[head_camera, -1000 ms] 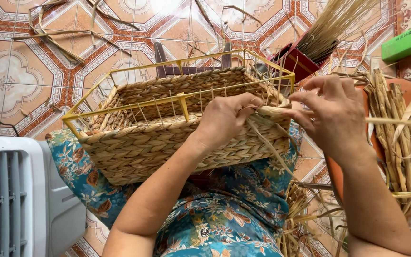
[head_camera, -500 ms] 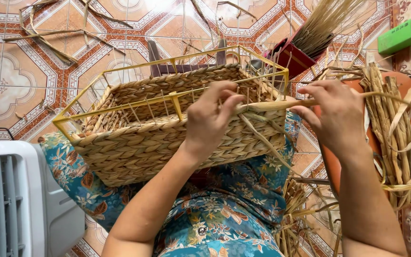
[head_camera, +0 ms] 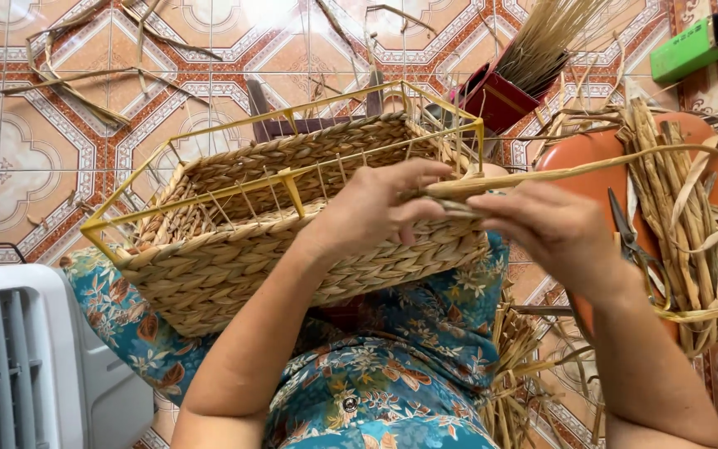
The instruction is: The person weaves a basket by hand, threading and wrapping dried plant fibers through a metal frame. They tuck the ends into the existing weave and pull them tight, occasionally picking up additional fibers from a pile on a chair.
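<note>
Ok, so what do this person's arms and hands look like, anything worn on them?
Both arms are bare up to the lower edge of the picture, with no sleeves in view. The left hand and the right hand wear no gloves, and no rings, watch or bracelets show. The fingernails are short and unpainted as far as can be seen. The only clothing in view is a teal garment with a flower print over the lap.

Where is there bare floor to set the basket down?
Bare tile lies left of the basket, between the white fan and the loose strands up top. The right is crowded: orange stool with reeds and scissors, red holder.
</note>
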